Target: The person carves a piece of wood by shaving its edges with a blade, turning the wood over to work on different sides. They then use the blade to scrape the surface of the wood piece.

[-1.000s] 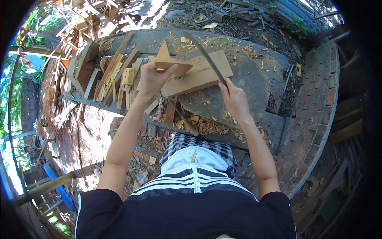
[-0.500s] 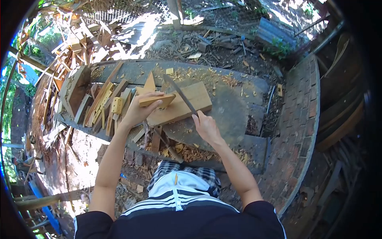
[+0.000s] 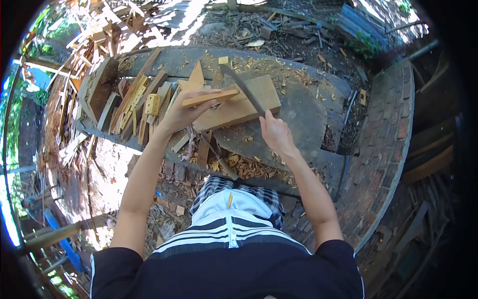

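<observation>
My left hand (image 3: 180, 113) grips a small flat piece of wood (image 3: 211, 97), holding it on edge over a thick wooden block (image 3: 239, 103). My right hand (image 3: 275, 132) is closed on the handle of a long dark blade (image 3: 243, 88), which angles up and left so its tip is close behind the held piece. The block rests on a grey stone slab (image 3: 294, 117) strewn with wood chips (image 3: 246, 167).
Several cut wooden strips (image 3: 139, 102) lie in a row left of the block. A scrap pile (image 3: 99, 30) fills the far left. A brick edge (image 3: 388, 134) curves along the right. Poles (image 3: 55, 234) lie at lower left.
The view has shifted. My left hand has turned the wood piece flatter over the block. My right hand has swung the blade down from its raised position towards the piece.
</observation>
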Motion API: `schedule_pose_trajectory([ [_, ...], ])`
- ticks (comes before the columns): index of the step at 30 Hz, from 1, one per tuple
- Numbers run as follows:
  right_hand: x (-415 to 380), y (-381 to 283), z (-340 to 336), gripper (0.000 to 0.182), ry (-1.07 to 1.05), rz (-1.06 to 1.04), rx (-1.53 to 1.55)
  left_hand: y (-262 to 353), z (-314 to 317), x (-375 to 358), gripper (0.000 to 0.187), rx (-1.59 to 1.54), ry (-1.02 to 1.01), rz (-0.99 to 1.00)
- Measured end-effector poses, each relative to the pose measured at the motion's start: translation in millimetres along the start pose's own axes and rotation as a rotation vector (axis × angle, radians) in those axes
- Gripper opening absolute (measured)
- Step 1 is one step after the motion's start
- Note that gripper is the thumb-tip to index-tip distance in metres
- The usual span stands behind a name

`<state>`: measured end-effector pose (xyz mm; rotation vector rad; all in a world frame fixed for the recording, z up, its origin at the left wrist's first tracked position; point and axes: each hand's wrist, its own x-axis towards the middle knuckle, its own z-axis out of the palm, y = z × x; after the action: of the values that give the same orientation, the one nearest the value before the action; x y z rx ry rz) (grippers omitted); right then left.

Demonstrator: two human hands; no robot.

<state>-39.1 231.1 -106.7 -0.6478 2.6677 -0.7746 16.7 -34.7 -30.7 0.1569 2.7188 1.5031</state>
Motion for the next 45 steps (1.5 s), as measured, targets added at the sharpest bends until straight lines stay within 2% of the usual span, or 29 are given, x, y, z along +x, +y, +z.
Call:
schedule_pose_trajectory([
  [2,3,-2,-6,0.023,0.021,-0.029,-0.002,-3,1,5,0.031,0.03,-0.006,0.053],
  [5,2,-24,-24,0.021,0.064,-0.117,0.023,0,1,4,0.028,0.037,-0.004,0.01],
  [7,-2,-38,-41,0.021,0.206,-0.199,0.094,5,1,9,0.027,0.118,0.019,0.106],
  [11,2,-20,-15,0.02,0.21,-0.164,0.032,7,-1,11,0.027,0.124,0.006,0.056],
  [13,8,2,2,0.018,0.089,-0.13,-0.057,8,3,13,0.027,0.147,0.009,0.112],
  [14,11,7,4,0.018,0.094,-0.131,-0.058,9,4,14,0.026,0.168,0.025,0.151],
  [17,2,-4,-6,0.015,0.06,-0.089,-0.045,0,2,11,0.027,0.142,0.025,0.057],
  [19,-2,-21,-27,0.014,0.286,-0.207,0.073,9,-2,15,0.027,0.172,-0.029,0.026],
  [21,-6,-34,-41,0.014,0.267,-0.183,0.099,11,-2,16,0.027,0.206,-0.078,0.004],
  [22,-4,-38,-45,0.015,0.264,-0.171,0.117,11,-1,18,0.027,0.208,-0.052,0.056],
  [23,-3,-29,-31,0.015,0.264,-0.176,0.116,11,0,19,0.027,0.209,-0.025,0.108],
  [25,4,4,6,0.016,0.138,-0.161,-0.112,18,2,14,0.027,0.199,-0.011,0.112],
  [29,5,10,2,0.018,0.055,-0.128,-0.083,6,0,13,0.027,0.153,0.011,0.073],
  [31,-2,-11,-16,0.018,0.225,-0.202,0.051,6,1,15,0.026,0.18,-0.018,0.024],
  [34,-10,-28,-27,0.021,0.307,-0.228,0.106,5,-2,20,0.027,0.196,-0.029,0.132],
  [35,-8,-20,-18,0.021,0.308,-0.234,0.105,8,-3,17,0.027,0.199,-0.023,0.133],
  [37,-2,5,0,0.024,0.101,-0.139,-0.184,17,-2,15,0.025,0.158,-0.061,0.023],
  [41,5,10,-1,0.026,0.043,-0.137,-0.191,2,-1,9,0.027,0.145,-0.024,0.031],
  [43,-3,-11,-18,0.025,0.212,-0.221,-0.031,4,-1,12,0.027,0.153,-0.007,0.082],
  [44,-6,-17,-22,0.025,0.203,-0.214,-0.032,10,-4,13,0.028,0.178,-0.07,-0.008],
  [45,-9,-23,-25,0.02,0.236,-0.225,0.03,7,-3,12,0.028,0.172,-0.073,-0.013],
])
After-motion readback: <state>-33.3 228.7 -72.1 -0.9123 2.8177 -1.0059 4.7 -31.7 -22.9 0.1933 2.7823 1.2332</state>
